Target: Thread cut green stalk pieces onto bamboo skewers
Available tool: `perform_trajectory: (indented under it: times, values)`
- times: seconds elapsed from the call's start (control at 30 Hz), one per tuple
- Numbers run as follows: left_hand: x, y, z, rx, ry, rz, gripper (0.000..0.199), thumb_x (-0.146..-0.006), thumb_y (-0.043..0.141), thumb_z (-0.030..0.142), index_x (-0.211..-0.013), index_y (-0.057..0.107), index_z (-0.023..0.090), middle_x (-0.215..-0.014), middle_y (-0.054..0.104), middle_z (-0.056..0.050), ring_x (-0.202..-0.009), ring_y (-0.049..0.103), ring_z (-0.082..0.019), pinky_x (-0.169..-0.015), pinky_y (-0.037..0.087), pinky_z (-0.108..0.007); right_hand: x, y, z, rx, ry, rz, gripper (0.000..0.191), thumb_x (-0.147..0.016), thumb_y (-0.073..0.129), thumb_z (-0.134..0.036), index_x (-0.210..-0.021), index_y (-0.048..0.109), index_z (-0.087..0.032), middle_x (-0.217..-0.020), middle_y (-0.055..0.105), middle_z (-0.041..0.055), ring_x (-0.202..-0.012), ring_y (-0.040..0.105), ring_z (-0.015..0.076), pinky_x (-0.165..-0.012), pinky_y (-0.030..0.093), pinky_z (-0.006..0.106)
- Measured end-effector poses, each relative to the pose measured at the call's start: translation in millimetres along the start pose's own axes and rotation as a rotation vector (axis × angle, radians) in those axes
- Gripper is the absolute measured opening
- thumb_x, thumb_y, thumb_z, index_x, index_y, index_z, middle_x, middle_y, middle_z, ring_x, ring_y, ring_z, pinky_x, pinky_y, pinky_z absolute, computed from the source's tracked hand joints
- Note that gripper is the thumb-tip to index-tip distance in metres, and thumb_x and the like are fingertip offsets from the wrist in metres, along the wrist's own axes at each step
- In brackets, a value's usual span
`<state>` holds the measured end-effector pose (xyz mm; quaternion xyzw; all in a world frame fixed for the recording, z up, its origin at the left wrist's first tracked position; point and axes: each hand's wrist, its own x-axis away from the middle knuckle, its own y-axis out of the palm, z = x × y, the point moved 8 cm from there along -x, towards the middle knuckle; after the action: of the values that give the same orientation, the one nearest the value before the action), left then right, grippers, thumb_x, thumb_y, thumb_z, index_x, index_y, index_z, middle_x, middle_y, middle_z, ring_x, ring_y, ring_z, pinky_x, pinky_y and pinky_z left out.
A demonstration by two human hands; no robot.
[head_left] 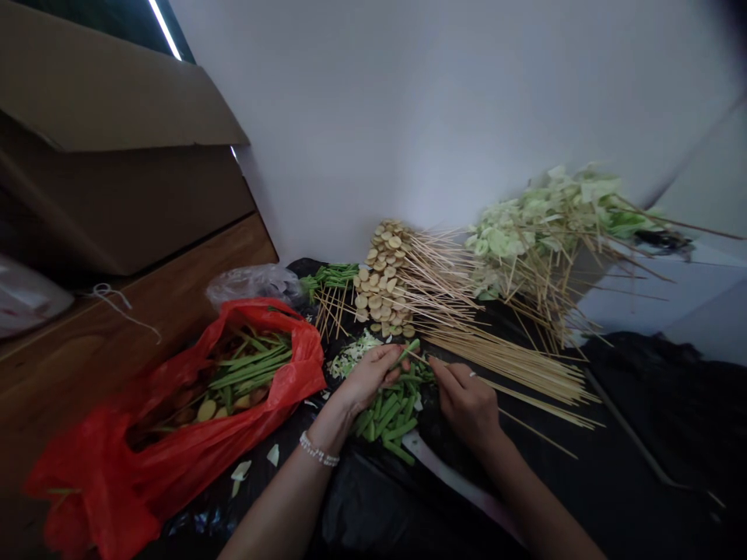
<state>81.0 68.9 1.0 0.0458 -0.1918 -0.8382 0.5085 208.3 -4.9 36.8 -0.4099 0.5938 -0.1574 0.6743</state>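
Observation:
My left hand (373,376), with a beaded bracelet on its wrist, pinches a short green bean piece (410,350) above a pile of cut green beans (386,418). To its right, my right hand (468,400) wears a ring and is closed on a thin wooden skewer (421,358), whose tip is at the bean piece. Bare skewers (525,372) lie in a bundle beyond my right hand. Skewered potato slices (386,272) are stacked behind both hands, beside a few skewers with green beans (335,277).
At the left, a red plastic bag (175,470) holds long beans and potato slices. Skewered cabbage (542,210) leans at the back right. A cardboard box (128,194) stands back left. Black plastic (373,505) covers the work surface.

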Motion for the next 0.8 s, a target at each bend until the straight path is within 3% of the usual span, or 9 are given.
perform_trajectory:
  times: [0.17, 0.3, 0.53, 0.8]
  values:
    - [-1.5, -5.7, -0.5, 0.147, -0.025, 0.049, 0.033, -0.069, 0.075, 0.039, -0.085, 0.069, 0.011, -0.072, 0.052, 0.000, -0.042, 0.021, 0.001, -0.037, 0.010, -0.016, 1.1, -6.0, -0.2, -0.019, -0.007, 0.073, 0.032, -0.092, 0.045, -0.012, -0.117, 0.063, -0.019, -0.079, 0.067, 0.0036, -0.070, 0.059, 0.0109, -0.065, 0.038, 0.022]
    - [-3.7, -9.8, -1.0, 0.239, -0.026, 0.059, 0.030, -0.071, 0.075, 0.033, -0.090, 0.070, 0.010, -0.071, 0.051, 0.001, -0.043, 0.018, 0.001, -0.036, 0.009, -0.015, 1.6, -3.2, -0.4, 0.008, -0.006, 0.043, 0.032, -0.092, 0.045, -0.012, -0.117, 0.063, -0.020, -0.080, 0.067, 0.0031, -0.071, 0.059, 0.0111, -0.066, 0.038, 0.022]
    - [-3.4, -7.8, -2.0, 0.248, -0.021, 0.046, 0.034, -0.072, 0.075, 0.033, -0.096, 0.071, 0.010, -0.071, 0.052, 0.001, -0.042, 0.019, 0.001, -0.036, 0.010, -0.015, 1.4, 0.7, -0.4, 0.048, 0.005, -0.006, 0.032, -0.093, 0.043, -0.014, -0.116, 0.065, -0.022, -0.078, 0.067, 0.0029, -0.069, 0.059, 0.0110, -0.064, 0.038, 0.022]
    - [-2.8, -6.9, -1.0, 0.191, 0.015, 0.069, 0.027, -0.072, 0.074, 0.035, -0.078, 0.069, 0.009, -0.070, 0.056, 0.000, -0.042, 0.020, 0.001, -0.037, 0.011, -0.017, 1.8, 2.1, -3.1, 0.028, -0.019, 0.010, 0.032, -0.092, 0.044, -0.012, -0.115, 0.064, -0.019, -0.082, 0.068, 0.0035, -0.075, 0.060, 0.0116, -0.067, 0.039, 0.022]
